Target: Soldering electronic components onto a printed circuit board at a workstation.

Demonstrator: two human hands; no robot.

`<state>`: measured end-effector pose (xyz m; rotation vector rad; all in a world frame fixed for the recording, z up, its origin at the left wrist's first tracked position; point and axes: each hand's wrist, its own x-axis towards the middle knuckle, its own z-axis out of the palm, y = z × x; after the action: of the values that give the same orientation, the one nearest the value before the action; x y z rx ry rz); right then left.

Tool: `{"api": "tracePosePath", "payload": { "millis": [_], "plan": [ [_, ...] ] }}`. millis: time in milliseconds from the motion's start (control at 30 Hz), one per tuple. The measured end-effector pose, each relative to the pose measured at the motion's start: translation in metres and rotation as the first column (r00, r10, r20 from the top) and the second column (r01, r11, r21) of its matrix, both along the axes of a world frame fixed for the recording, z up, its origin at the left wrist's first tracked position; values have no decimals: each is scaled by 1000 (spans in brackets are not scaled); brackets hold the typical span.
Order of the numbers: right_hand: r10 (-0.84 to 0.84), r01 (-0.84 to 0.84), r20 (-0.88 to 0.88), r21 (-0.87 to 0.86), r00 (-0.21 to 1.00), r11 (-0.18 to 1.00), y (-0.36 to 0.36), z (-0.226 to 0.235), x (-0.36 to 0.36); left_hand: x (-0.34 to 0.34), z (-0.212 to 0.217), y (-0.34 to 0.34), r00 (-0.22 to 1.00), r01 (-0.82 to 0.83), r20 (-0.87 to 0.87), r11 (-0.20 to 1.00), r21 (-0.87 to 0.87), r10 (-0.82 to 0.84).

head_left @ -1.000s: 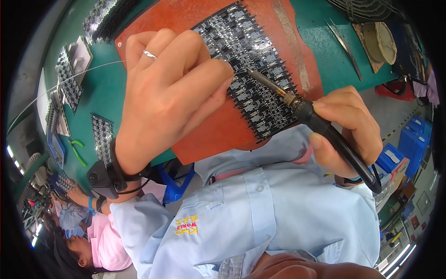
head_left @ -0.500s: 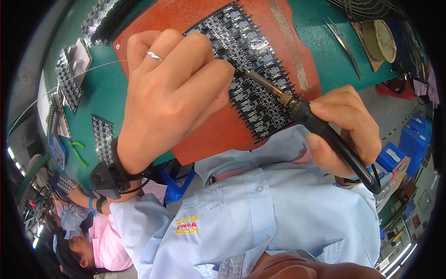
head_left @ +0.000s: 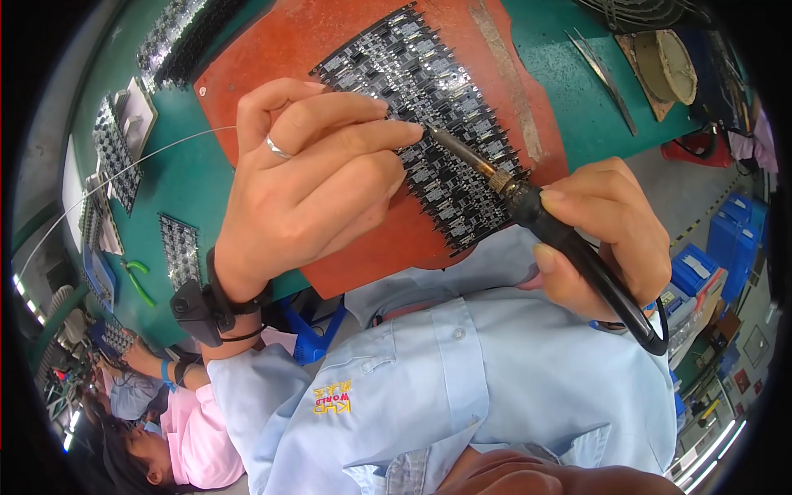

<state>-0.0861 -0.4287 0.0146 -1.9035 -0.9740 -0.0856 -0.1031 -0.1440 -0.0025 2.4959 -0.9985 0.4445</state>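
Observation:
A dark panel of small circuit boards (head_left: 462, 177) lies on a reddish-brown mat (head_left: 355, 256). My right hand (head_left: 615, 235) grips a black-handled soldering iron (head_left: 569, 243). Its metal tip points left and meets the panel, or hovers just over it, beside my left fingertips. Over the panel's left part is my left hand (head_left: 309, 181), wearing a ring and a black wrist strap. A thin solder wire (head_left: 157, 153) runs from the left into this hand, closed around it; the wire's end is hidden by the fingers.
Metal tweezers (head_left: 602, 78) and a round container (head_left: 664, 66) on a board sit at the upper right of the green table (head_left: 544, 49). More circuit panels (head_left: 180, 247) and green-handled pliers (head_left: 136, 280) lie left. A person in pink (head_left: 194, 421) is at the lower left.
My left hand has turned and its fingers have stretched further toward the iron tip. The iron and my right hand have shifted slightly left and down.

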Motion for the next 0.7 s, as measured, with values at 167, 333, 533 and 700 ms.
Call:
{"api": "tracePosePath", "payload": {
  "millis": [167, 333, 533, 700],
  "plan": [
    [-1, 1, 2, -1, 1000, 1000, 0, 0, 1, -1, 0, -2, 1000, -2, -4, 1000, 26, 2],
    [8, -7, -17, 21, 1000, 1000, -3, -1, 2, -1, 1, -3, 1000, -19, -9, 999, 37, 20],
    [10, -9, -22, 28, 1000, 1000, -4, -4, 2, -1, -1, -1, 1000, -21, -13, 999, 31, 22],
    [69, -68, 21, -39, 997, 997, -10, -7, 5, -2, -2, -1, 1000, -28, -12, 999, 30, 28]
  ]
}}
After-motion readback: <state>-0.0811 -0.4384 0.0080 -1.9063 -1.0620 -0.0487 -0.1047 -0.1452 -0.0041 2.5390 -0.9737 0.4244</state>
